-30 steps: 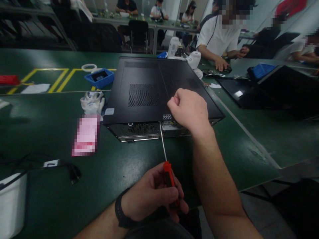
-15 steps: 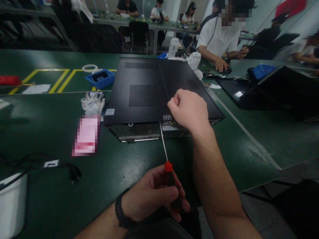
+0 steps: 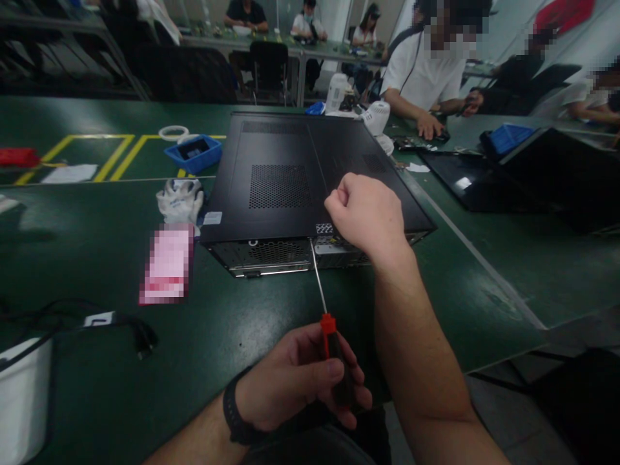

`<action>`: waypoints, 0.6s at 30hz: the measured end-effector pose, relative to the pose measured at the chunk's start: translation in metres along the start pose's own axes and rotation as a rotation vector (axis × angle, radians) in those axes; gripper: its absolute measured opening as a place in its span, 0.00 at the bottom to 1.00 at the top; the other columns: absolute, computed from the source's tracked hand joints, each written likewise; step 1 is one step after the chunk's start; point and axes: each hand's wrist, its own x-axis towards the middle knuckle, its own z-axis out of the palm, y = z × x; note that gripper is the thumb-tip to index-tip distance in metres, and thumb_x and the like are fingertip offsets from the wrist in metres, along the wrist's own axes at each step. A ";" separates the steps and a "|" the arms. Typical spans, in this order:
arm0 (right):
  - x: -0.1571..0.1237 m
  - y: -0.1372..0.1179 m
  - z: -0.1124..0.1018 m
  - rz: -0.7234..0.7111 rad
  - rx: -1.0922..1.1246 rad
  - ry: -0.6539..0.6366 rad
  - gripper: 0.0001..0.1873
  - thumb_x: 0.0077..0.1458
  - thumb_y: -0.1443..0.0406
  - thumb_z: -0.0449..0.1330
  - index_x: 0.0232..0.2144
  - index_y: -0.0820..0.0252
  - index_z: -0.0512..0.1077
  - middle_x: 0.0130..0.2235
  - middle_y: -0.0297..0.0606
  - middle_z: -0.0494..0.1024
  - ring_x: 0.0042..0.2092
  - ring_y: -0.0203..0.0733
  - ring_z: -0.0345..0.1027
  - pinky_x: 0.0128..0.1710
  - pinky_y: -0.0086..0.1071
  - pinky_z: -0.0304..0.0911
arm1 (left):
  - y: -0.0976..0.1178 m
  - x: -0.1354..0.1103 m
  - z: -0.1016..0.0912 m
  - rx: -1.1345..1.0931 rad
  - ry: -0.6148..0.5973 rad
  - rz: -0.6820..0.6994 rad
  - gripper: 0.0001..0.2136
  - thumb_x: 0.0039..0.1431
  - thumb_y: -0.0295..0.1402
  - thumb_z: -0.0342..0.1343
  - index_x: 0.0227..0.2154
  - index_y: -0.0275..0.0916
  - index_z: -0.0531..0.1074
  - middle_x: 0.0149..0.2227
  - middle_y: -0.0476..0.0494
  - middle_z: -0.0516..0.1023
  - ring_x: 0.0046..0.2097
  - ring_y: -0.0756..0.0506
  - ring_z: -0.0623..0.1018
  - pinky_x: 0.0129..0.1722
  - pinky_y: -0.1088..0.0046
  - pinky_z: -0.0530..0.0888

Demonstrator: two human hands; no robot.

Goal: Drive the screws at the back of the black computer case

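My left hand is clasping the screwdriver by its handle, thumb and fingers wrapping around it, in front of the black computer case; the shaft is running up to the case's near panel and meeting it just under the lid's edge, though the tip is too small for me to tell what it is seating in. What is changing is the handle: its red stripe was facing the right a second ago and is now showing on the left, and my fingertips are spreading a little wider around it; the shaft is keeping to the same spot on the case, so I am judging that the screwdriver is rolling in place and the work at that point is still going on; I cannot see whether anything is loosening or tightening. My right hand is staying curled into a fist on top of the case by its near edge, apparently steadying it, with nothing visible inside; the case is lying flat on the green table, with gloves sitting just beside its left side.
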 end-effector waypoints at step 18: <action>0.000 0.001 0.001 -0.010 0.008 0.014 0.13 0.61 0.62 0.52 0.33 0.58 0.75 0.35 0.43 0.80 0.37 0.46 0.69 0.34 0.38 0.50 | -0.001 0.000 -0.001 -0.027 -0.017 0.027 0.10 0.62 0.30 0.66 0.44 0.35 0.75 0.40 0.43 0.82 0.41 0.44 0.87 0.35 0.72 0.85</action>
